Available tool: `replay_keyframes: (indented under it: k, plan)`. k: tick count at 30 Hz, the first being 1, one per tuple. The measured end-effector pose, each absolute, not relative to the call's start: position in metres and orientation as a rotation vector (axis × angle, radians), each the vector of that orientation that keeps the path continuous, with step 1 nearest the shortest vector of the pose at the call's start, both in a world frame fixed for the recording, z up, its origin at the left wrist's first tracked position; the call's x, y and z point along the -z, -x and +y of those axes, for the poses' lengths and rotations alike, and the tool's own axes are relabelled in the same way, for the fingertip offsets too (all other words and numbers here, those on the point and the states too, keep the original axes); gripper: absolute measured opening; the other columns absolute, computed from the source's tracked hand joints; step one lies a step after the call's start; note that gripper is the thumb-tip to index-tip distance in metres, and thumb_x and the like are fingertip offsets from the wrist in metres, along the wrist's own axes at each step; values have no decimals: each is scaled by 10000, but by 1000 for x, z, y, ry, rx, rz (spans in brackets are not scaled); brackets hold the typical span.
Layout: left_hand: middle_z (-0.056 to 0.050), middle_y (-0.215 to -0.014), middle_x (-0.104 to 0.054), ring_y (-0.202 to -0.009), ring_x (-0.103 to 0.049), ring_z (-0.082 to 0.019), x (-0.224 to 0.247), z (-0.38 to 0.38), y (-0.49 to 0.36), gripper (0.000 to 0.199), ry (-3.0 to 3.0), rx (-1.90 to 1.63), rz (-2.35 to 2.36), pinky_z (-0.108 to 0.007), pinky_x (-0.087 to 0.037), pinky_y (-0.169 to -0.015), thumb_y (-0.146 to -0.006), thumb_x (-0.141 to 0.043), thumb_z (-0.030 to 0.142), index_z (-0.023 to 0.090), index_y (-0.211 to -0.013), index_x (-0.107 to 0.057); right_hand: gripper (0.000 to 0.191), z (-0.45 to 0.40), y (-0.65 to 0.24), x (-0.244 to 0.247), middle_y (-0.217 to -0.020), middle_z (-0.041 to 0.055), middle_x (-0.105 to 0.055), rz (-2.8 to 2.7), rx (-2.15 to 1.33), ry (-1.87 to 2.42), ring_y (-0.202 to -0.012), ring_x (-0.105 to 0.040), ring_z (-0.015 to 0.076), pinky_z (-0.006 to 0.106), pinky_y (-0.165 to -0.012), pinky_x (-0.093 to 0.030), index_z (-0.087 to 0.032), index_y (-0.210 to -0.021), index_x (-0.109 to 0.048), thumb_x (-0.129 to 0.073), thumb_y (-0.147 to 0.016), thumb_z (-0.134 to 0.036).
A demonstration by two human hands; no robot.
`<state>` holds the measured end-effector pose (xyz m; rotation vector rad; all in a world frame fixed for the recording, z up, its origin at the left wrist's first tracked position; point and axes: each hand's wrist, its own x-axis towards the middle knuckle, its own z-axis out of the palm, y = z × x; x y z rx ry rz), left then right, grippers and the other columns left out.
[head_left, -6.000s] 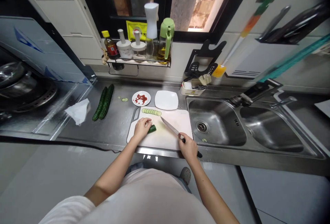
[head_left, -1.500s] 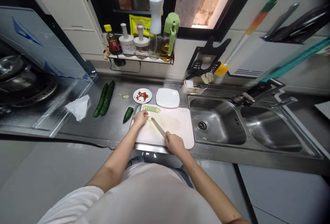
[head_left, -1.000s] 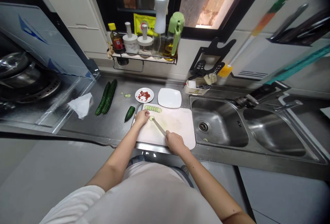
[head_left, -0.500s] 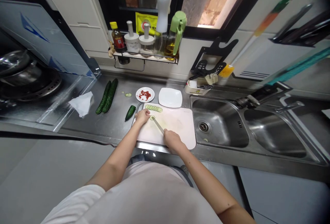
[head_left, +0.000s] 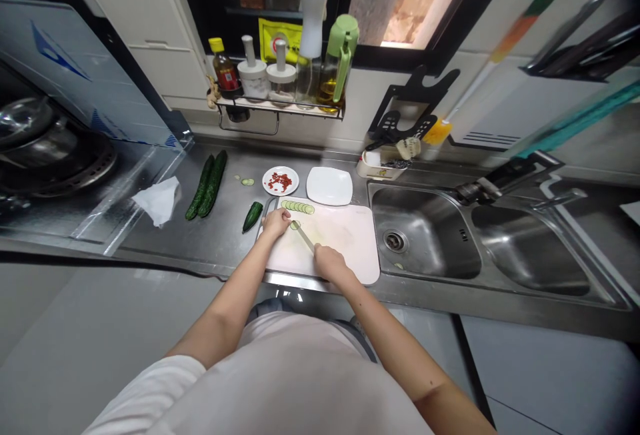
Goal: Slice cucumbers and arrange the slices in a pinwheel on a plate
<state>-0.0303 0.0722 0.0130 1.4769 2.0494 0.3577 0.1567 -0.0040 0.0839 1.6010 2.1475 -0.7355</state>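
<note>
My right hand (head_left: pixel 329 261) is wrapped round the handle of a knife (head_left: pixel 306 240), whose blade points up and left over the white cutting board (head_left: pixel 350 241). At the blade's tip is a round cucumber slice (head_left: pixel 295 225). My left hand (head_left: pixel 275 223) rests at the board's left side with its fingers curled together, close to that slice; whatever is in them is hidden. A row of overlapping cucumber slices (head_left: pixel 298 207) lies along the board's back edge. Left of the board is a cut piece of cucumber (head_left: pixel 253 217).
Behind the board are a plate with chopped red pieces (head_left: pixel 271 189) and a white square plate (head_left: pixel 330 178). Two whole cucumbers (head_left: pixel 212 183) and a white cloth (head_left: pixel 159 199) lie left. To the right is a double sink (head_left: pixel 425 241). A condiment rack (head_left: pixel 285 109) hangs above.
The view has shifted slightly. My right hand and the knife have moved a little to the left, with the blade now against the slice. My left hand stays almost where it was.
</note>
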Motion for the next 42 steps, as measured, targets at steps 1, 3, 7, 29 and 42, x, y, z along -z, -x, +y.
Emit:
replay_keyframes:
  k: [1,3,7,29,42]
  plan:
    - [16,-927,-712,-980,-616,-186,-13,72,30,150,-1476,-357,2049,-324,-387,-881,-761,-645,276,270,-910,-636,324,-4,-157,-84,-1064,184,-667,2147,738,-1600,-1023,-632,261,328,-771,-459,-126,-1142,-545,-365,-874,-99]
    - [14,-933,-712,-988,-613,-187,-13,72,31,162,-1473,-354,2051,-321,-387,-879,-759,-648,277,270,-921,-639,321,-5,-157,-84,-1058,183,-668,2139,743,-1602,-1021,-634,260,325,-767,-460,-127,-1144,-546,-370,-877,-105]
    - [12,-946,-707,-1000,-612,-193,-14,71,31,178,-1478,-355,2052,-327,-386,-882,-755,-644,264,271,-933,-642,323,-9,-160,-83,-1050,180,-671,2145,718,-1606,-1020,-637,252,314,-771,-460,-127,-1144,-550,-376,-874,-102]
    - [3,-952,-700,-1006,-613,-208,-21,69,28,151,-1475,-347,2069,-348,-390,-905,-761,-637,267,268,-913,-640,346,1,-149,-91,-1105,190,-660,2138,676,-1585,-1073,-622,263,340,-820,-477,-113,-1180,-563,-425,-864,-90]
    - [14,-924,-707,-1011,-611,-209,-20,68,28,164,-1467,-376,2070,-359,-373,-907,-751,-631,247,271,-913,-642,351,12,-164,-86,-1068,174,-679,2213,498,-1511,-1048,-637,251,328,-810,-469,-141,-1187,-574,-359,-912,-100]
